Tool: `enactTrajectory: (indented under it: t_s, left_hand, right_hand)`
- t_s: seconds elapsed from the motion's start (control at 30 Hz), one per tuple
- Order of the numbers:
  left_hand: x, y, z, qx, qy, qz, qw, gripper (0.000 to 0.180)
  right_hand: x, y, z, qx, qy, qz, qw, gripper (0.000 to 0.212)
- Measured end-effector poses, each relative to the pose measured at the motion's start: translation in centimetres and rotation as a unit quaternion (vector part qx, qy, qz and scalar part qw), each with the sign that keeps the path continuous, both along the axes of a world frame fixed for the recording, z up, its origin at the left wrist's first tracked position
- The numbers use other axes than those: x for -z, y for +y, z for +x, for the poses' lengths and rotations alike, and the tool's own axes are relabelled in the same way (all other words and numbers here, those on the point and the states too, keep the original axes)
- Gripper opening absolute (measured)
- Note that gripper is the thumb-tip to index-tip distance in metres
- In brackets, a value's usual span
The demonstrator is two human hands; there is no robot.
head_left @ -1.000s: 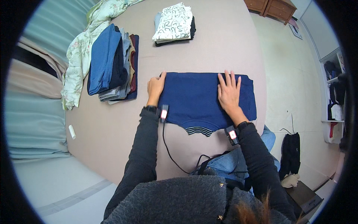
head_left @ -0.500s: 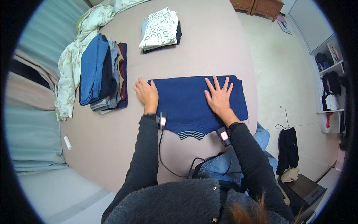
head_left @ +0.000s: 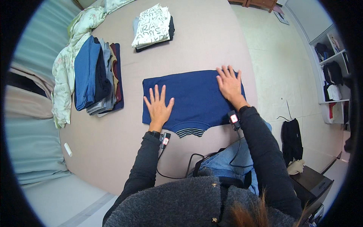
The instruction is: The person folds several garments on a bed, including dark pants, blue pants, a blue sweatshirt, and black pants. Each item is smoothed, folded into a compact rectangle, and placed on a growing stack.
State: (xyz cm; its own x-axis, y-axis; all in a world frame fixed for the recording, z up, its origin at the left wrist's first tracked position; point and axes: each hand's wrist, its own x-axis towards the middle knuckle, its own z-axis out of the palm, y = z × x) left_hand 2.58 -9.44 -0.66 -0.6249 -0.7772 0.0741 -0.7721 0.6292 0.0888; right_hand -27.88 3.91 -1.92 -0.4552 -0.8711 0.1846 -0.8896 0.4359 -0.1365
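Where the bed [head_left: 113, 151] runs toward its near edge, a folded navy garment [head_left: 193, 99], flat. Left hand [head_left: 158, 106] spread, palm down on its left part; right hand [head_left: 228, 83] spread on its upper right corner. At the left edge, stacked folded clothes [head_left: 99, 77]; toward the far edge, a patterned folded pile [head_left: 153, 26].

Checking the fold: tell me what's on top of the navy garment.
Both hands lie flat on the navy garment: left hand near its left end, right hand at its right end. Cloth under the palms is hidden.

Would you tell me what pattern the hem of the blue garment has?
Dark and white stripes on the hem of the blue garment, clearest in the head view.
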Motion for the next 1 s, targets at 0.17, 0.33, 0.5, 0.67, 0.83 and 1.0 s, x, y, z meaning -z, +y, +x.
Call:
enactTrajectory:
  t_s: [0.17, 0.33, 0.5, 0.67, 0.83, 1.0]
  left_hand:
    - [0.3, 0.0, 1.6, -0.005, 0.014, -0.012, 1.0, 0.07]
    - [0.6, 0.1, 1.4, -0.001, 0.021, -0.028, 0.999, 0.068]
    - [0.3, 0.1, 2.7, -0.022, 0.017, -0.018, 0.999, 0.065]
    - [-2.0, 0.6, 3.0, -0.057, -0.08, -0.001, 0.995, 0.064]
    - [-3.8, 1.1, -6.8, 0.034, 0.094, -0.058, 0.993, 0.045]
    - [-1.9, -0.6, -17.9, 0.153, 0.15, 0.038, 0.976, 0.034]
  right_hand:
    - [-2.1, 0.4, -3.2, 0.057, 0.038, 0.026, 0.997, 0.047]
    - [-5.0, -0.9, 3.8, 0.04, 0.063, -0.156, 0.985, 0.054]
    - [-3.0, 3.3, 11.3, -0.169, -0.083, -0.09, 0.978, 0.056]
    - [-1.0, 6.9, 2.2, 0.042, 0.02, -0.056, 0.997, 0.05]
    - [-1.5, 0.0, -5.1, -0.013, -0.094, -0.113, 0.989, 0.024]
    - [-2.2, -4.3, -7.0, -0.05, -0.184, 0.1, 0.977, 0.023]
